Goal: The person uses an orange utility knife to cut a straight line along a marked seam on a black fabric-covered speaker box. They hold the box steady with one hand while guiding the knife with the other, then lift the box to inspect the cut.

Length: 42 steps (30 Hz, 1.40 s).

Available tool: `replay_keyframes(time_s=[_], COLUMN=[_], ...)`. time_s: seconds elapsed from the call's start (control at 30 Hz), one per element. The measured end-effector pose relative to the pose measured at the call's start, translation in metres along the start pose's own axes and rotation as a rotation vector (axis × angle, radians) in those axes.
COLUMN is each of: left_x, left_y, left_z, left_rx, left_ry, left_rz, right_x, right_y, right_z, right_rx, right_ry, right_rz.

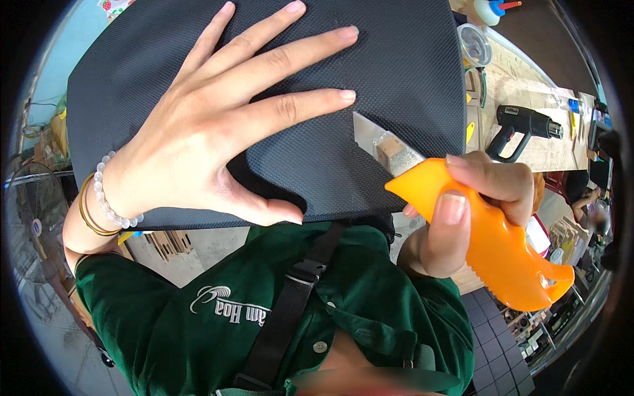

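A large black textured panel (pixel 396 86) with rounded edges spans the upper part of the head view, close in front of my body. My left hand (pixel 224 112) lies flat on it, fingers spread, holding nothing. Its wrist carries a clear bead bracelet and a gold-coloured bangle. In my right hand (pixel 472 211) is an orange-handled blade tool (pixel 505 264), gripped between thumb and fingers. Its flat, slant-ended metal blade (pixel 364 135) points up and left, just right of my left index fingertip. A small brownish block-like patch shows on the blade. I cannot tell whether the blade touches the panel.
On a wooden bench (pixel 522 99) at the right lie a black heat gun (pixel 522 130) and a round clear container (pixel 474 45). A bottle with a red-tipped nozzle (pixel 490 10) stands at the top right. A floor fan (pixel 36 224) is at the left. Another person's arm (pixel 586 198) shows far right.
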State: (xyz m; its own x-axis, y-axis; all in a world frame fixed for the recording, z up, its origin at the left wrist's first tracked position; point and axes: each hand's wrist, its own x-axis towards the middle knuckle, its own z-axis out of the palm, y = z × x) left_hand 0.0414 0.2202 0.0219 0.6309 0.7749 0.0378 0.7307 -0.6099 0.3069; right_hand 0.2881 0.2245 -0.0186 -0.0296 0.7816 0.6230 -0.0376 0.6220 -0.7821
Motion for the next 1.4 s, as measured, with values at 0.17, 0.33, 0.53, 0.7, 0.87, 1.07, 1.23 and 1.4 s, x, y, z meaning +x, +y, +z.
replay_keyframes(time_s=[0.17,0.33,0.53,0.7,0.87,1.07,1.23,1.4], left_x=[0.001,0.001,0.001,0.001,0.001,0.001,0.000,0.000], left_y=[-0.001,-0.002,-0.002,-0.001,-0.003,-0.005,-0.006,-0.009], left_z=[0.000,0.000,0.001,0.000,0.003,0.005,0.006,0.004], left_rx=[-0.018,-0.007,-0.013,-0.001,0.032,0.033,0.027,0.002], left_ry=[-0.025,-0.025,-0.021,-0.026,0.043,0.070,0.062,0.043], left_rz=[0.008,0.016,0.015,0.009,0.073,0.148,0.144,0.079], right_x=[0.009,0.006,0.005,0.006,0.005,0.005,0.007,0.001], right_y=[-0.007,-0.010,-0.010,-0.011,-0.011,-0.009,-0.001,-0.007], right_z=[-0.015,-0.016,-0.014,-0.010,-0.001,-0.007,-0.013,-0.004], right_rx=[-0.239,-0.281,-0.179,-0.302,-0.290,-0.245,-0.206,-0.208], right_ry=[-0.319,-0.335,-0.287,-0.292,-0.208,-0.175,-0.183,-0.123], right_rz=[0.037,0.047,0.093,0.054,0.004,0.047,0.013,0.015])
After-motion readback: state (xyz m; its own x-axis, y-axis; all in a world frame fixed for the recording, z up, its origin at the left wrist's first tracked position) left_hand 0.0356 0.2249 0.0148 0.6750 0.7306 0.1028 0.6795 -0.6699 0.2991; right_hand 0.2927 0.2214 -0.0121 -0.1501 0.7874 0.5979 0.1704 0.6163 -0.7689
